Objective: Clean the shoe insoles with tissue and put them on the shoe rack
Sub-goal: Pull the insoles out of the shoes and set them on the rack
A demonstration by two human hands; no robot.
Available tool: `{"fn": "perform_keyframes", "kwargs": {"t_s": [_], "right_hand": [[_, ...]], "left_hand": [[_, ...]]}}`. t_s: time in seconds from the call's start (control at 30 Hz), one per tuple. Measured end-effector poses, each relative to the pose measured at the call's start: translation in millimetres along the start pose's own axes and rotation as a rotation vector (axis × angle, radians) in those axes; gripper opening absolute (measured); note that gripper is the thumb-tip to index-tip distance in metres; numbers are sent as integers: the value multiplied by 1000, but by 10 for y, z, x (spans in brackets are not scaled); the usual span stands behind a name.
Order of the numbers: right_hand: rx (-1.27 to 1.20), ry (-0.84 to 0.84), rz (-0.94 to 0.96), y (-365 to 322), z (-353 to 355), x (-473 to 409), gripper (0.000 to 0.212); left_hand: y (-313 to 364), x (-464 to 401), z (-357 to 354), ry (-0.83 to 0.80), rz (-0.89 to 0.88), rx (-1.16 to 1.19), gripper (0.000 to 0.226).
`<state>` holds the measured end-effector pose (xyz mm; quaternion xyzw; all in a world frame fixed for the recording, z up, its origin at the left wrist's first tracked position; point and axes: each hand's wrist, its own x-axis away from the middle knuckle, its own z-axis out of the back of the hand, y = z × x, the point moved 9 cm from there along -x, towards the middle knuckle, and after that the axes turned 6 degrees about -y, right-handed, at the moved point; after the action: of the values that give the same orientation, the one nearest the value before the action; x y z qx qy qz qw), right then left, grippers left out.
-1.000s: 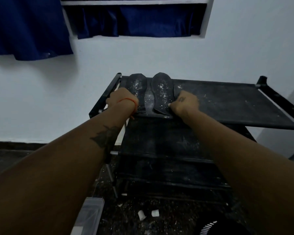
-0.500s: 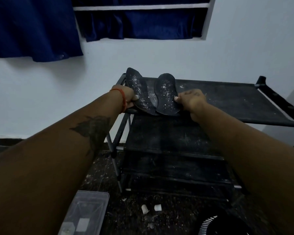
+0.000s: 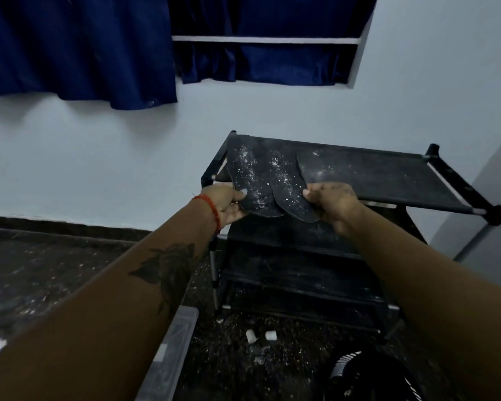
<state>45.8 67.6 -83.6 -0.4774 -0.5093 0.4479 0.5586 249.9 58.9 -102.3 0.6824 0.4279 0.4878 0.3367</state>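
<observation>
Nearest, at six o'clock on the speckled floor, lie two small white bits beside a clear plastic box. Above them, the left hand pinches the heel of the left insole, thumb on top, while the right hand pinches the heel of the right insole likewise. Both dusty insoles fan toward twelve o'clock from the grips, overlapping, over the shoe rack top shelf's left end.

One head-worn wide-angle camera looks forward and down along both arms, close to the shoe rack against the wall.
</observation>
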Motion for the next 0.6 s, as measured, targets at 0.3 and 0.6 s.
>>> {"fn": "perform_keyframes", "kwargs": {"t_s": [0.3,0.6], "right_hand": [[7,-58,-80,568,-186,688,22],[11,-109,-214,1408,-408,898,22]], "left_hand": [[-700,596,450,25,67,88,42],[-1457,797,807,13,149,33,20]]}}
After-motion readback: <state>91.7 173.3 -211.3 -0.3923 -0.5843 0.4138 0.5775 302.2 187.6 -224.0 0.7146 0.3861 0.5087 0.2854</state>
